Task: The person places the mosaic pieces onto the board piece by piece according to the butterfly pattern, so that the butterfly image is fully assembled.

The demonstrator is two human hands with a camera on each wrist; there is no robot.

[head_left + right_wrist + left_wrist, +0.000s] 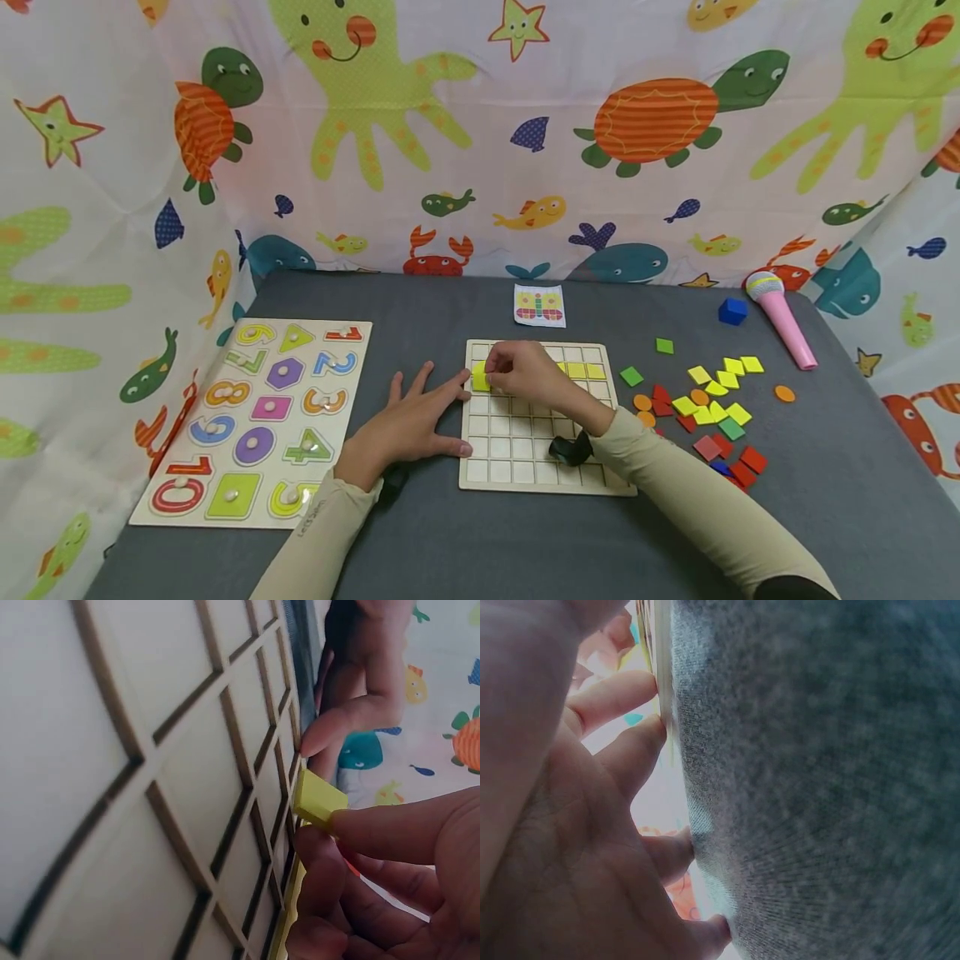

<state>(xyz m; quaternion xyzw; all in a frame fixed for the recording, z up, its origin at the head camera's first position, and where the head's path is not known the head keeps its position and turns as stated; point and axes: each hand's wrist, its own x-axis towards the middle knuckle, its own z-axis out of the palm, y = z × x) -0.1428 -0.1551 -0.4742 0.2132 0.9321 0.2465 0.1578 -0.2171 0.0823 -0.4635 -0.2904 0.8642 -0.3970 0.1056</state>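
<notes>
My right hand (525,375) pinches a yellow square tile (319,799) between thumb and fingers, over the upper left of a wooden grid board (498,471). In the right wrist view the tile is tilted, close to the board's edge. More yellow tiles (576,371) lie in a row near the board's top, partly hidden behind the right hand. My left hand (412,425) has its fingers spread, and its fingertips touch the board's left edge and the cloth beside it.
Loose yellow tiles (738,414), red tiles (753,459) and orange discs (784,393) lie scattered right of the board. Behind it is a small pattern card (539,307). A number puzzle (268,408) lies left; a blue cube (732,312) and pink toy microphone (783,325) are back right.
</notes>
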